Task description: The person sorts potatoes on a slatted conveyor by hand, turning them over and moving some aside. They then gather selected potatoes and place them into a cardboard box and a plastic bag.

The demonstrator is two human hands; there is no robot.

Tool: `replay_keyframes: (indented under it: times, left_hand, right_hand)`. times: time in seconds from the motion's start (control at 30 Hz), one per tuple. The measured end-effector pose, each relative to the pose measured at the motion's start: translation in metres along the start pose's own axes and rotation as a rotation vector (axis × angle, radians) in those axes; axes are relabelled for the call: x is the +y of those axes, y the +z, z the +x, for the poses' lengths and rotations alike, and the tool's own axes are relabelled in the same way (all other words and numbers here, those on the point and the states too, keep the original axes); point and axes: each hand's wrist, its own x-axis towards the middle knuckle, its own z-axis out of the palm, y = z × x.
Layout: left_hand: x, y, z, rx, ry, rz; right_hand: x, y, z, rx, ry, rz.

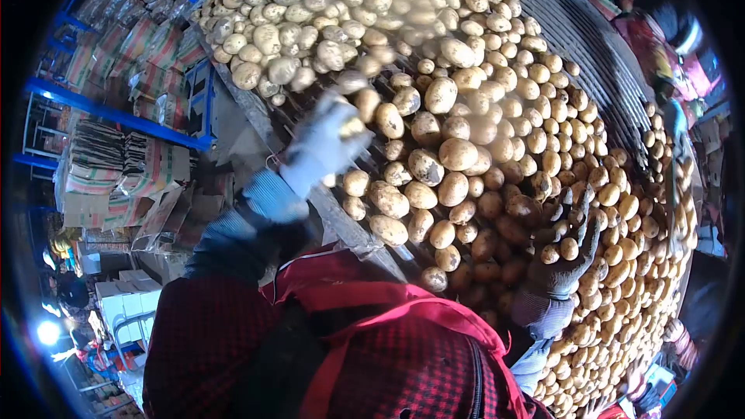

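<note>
At 10 o'clock the left hand (326,140) is blurred, so I cannot tell its grip. At 4 o'clock the right hand (570,252) lies splayed on the potatoes (458,155); better to close on one squarely.

The potatoes (458,155) lie in one big heap on the bench (574,31). They fill it from the far end down to the near end. The left hand (326,143) is over the left edge of the heap, right by the side of the bench. The right hand (563,256) rests on the potatoes, nearer and further right. Left of the bench, boxes (124,171) sit in stacks on shelves (116,116). Another person (660,23) is across the bench, on the far right.
</note>
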Motion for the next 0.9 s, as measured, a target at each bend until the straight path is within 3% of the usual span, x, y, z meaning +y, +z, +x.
replay_keyframes:
  times: [0.03, 0.1, 0.2, 0.23, 0.3, 0.37, 0.43, 0.5, 0.53, 0.57, 0.67, 0.7, 0.77, 0.8, 0.9]
  left_hand:
    - [0.009, 0.005, -0.013, -0.027, 0.134, -0.087]
    - [0.039, -0.011, -0.032, -0.107, 0.305, -0.124]
    - [0.029, -0.024, -0.032, -0.066, 0.245, -0.448]
    - [0.022, -0.034, -0.034, -0.052, 0.166, -0.565]
    - [0.012, -0.064, -0.03, -0.015, -0.183, -0.861]
    - [-0.023, -0.072, -0.015, 0.273, -0.146, -0.56]
    - [-0.056, -0.067, 0.004, 0.258, -0.247, -0.548]
    - [-0.074, -0.056, 0.02, 0.111, -0.205, -0.122]
    - [-0.071, -0.047, 0.024, 0.151, -0.051, 0.164]
    - [-0.065, -0.045, 0.029, 0.153, -0.054, 0.162]
    - [-0.034, -0.059, 0.036, -0.088, -0.352, -0.134]
    - [-0.03, -0.058, 0.026, -0.092, -0.352, -0.131]
    - [-0.025, -0.055, 0.005, -0.241, -0.107, -0.677]
    - [-0.026, -0.055, 0.002, -0.241, -0.106, -0.681]
    - [-0.039, -0.066, -0.004, 0.086, -0.354, -1.181]
  right_hand:
    - [-0.002, 0.002, -0.003, 0.057, 0.246, 0.423]
    - [-0.007, 0.011, -0.001, 0.074, 0.219, 0.378]
    - [-0.007, 0.012, -0.002, 0.139, 0.183, 0.295]
    - [-0.006, 0.011, -0.002, 0.122, 0.197, 0.304]
    - [-0.004, 0.007, -0.002, 0.097, 0.214, 0.324]
    - [-0.003, 0.005, -0.001, 0.073, 0.218, 0.315]
    - [-0.001, 0.001, -0.001, 0.035, 0.209, 0.266]
    - [0.004, -0.006, -0.002, -0.028, 0.191, 0.189]
    - [0.007, -0.009, -0.003, -0.074, 0.184, 0.143]
    - [0.01, -0.011, -0.003, -0.106, 0.181, 0.112]
    - [0.008, -0.01, -0.001, -0.065, 0.215, 0.188]
    - [0.004, -0.004, 0.001, 0.002, 0.255, 0.293]
    - [-0.004, 0.006, 0.001, 0.135, 0.335, 0.501]
    - [-0.005, 0.006, 0.003, 0.202, 0.366, 0.602]
    - [-0.001, 0.001, 0.005, 0.136, 0.342, 0.543]
